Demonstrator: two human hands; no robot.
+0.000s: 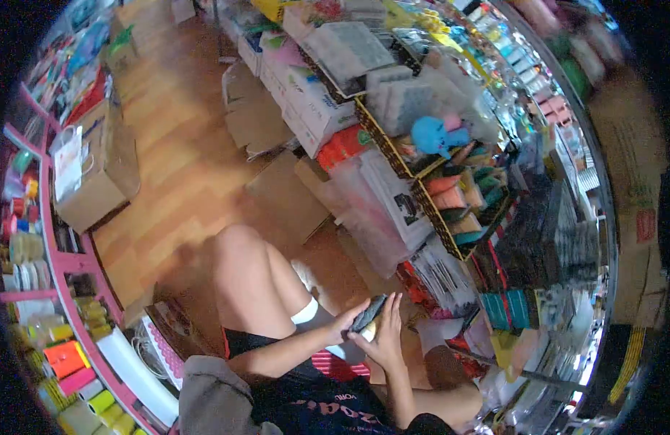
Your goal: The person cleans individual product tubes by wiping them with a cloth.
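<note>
In front of my lap, both hands meet around a small dark grey, soft-looking item (368,313) whose exact kind I cannot make out. A pale yellow part (369,331) shows at its lower side, near my right thumb. My left hand (340,328) grips the item from the left, fingers partly hidden behind it. On the other side, my right hand (384,342) presses against it, with long fingers pointing up and the thumb across the pale yellow part.
To the right, black trays (438,212) hold coloured bundles and a blue plush toy (430,135). White boxes (306,101) and flattened cardboard (288,192) lie ahead. A cardboard box (103,170) stands left, beside a pink rack (67,279) with spools. Wooden flooring (175,145) runs between.
</note>
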